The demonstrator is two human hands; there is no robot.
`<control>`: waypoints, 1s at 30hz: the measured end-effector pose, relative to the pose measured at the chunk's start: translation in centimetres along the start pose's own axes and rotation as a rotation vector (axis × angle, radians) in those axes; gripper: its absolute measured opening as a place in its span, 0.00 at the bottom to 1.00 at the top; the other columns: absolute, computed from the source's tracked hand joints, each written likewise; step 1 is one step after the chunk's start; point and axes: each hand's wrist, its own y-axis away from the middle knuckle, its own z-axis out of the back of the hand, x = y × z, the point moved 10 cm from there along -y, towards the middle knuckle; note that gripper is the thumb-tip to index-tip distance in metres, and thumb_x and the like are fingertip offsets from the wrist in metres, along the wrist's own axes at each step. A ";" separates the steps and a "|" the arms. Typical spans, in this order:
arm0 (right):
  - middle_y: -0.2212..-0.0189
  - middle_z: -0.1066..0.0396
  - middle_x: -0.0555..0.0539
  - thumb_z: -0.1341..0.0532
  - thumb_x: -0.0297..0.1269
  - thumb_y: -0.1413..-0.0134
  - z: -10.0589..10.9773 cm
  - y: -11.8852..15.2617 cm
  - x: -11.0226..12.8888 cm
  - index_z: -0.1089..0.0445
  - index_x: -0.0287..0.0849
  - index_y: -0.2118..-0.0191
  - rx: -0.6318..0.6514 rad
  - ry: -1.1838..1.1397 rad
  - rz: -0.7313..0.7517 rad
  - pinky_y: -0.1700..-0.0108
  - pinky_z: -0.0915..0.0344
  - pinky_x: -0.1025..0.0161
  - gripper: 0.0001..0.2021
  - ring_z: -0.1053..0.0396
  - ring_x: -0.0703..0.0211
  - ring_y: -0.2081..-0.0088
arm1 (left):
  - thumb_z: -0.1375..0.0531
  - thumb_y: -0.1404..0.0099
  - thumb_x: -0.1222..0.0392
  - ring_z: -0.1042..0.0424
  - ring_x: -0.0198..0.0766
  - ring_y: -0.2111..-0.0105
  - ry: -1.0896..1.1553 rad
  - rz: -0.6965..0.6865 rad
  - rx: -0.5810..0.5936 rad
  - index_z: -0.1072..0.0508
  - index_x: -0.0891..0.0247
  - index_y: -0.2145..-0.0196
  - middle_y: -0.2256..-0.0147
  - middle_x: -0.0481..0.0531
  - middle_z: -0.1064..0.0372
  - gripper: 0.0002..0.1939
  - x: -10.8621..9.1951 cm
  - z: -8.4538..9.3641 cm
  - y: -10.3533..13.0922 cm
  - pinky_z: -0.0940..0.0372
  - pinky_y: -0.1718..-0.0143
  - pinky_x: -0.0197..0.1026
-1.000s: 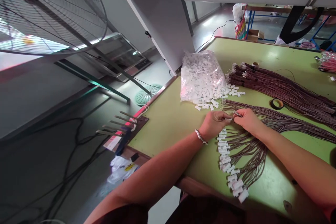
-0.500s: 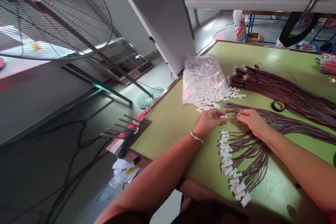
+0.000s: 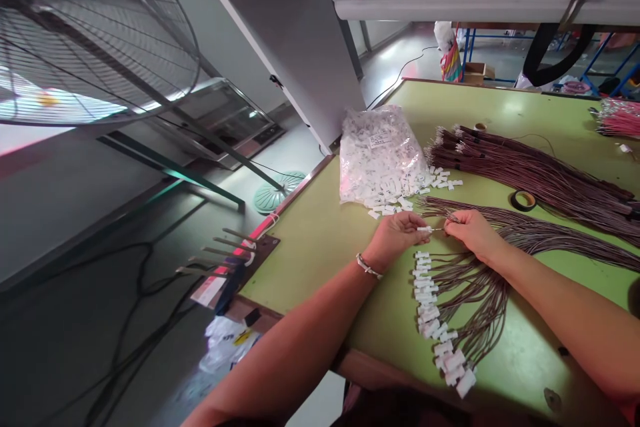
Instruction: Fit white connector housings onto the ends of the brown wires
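Between thumb and fingers, my left hand [image 3: 397, 239] pinches a small white connector housing [image 3: 425, 229]. My right hand [image 3: 469, 232] is closed on brown wires, and one wire end [image 3: 438, 229] reaches from its fingertips to the housing. How far the end sits inside it, I cannot tell. Below the hands, brown wires with white connectors [image 3: 426, 296] on their ends lie in a slanting row. A loose bundle of brown wires [image 3: 545, 235] stretches right from behind my right hand. A clear plastic bag of white housings [image 3: 383, 157] lies beyond my left hand, with loose housings [image 3: 443, 177] spilled beside it.
Thick brown wire bundles [image 3: 530, 170] and a roll of black tape [image 3: 523, 200] lie on the green table [image 3: 310, 240]. A rack with metal prongs [image 3: 235, 253] is fixed at its left edge. A fan [image 3: 100, 40] stands at upper left; pink wires [image 3: 620, 119] lie far right.
The wire end in my right hand has come up to the white housing in my left; a gap separated them before. The whole view has shifted slightly.
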 end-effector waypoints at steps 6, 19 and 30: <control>0.89 0.52 0.58 0.43 0.37 0.62 0.1 -0.1 -0.3 0.37 0.39 0.82 -0.002 0.006 -0.020 0.80 0.63 0.67 0.07 0.58 0.71 0.83 | 0.31 0.56 0.58 0.28 0.33 0.77 -0.060 -0.033 0.017 0.29 0.68 0.75 0.80 0.48 0.29 0.14 -0.2 0.0 0.1 0.33 0.73 0.35; 0.85 0.46 0.56 0.43 0.40 0.60 -1.1 0.1 0.2 0.36 0.38 0.80 0.096 0.018 0.017 0.77 0.57 0.68 0.10 0.53 0.70 0.80 | 0.42 0.44 0.68 0.28 0.35 0.71 -0.692 -0.530 -0.021 0.24 0.60 0.72 0.71 0.50 0.25 0.07 -4.4 -2.8 1.9 0.35 0.66 0.36; 0.83 0.40 0.53 0.45 0.39 0.51 0.5 0.8 3.5 0.35 0.40 0.76 -0.105 0.538 0.311 0.74 0.50 0.66 0.09 0.46 0.65 0.79 | 0.34 0.51 0.61 0.30 0.32 0.80 -0.109 -0.024 -0.030 0.27 0.68 0.72 0.82 0.48 0.30 0.09 0.5 -1.4 -0.4 0.33 0.75 0.35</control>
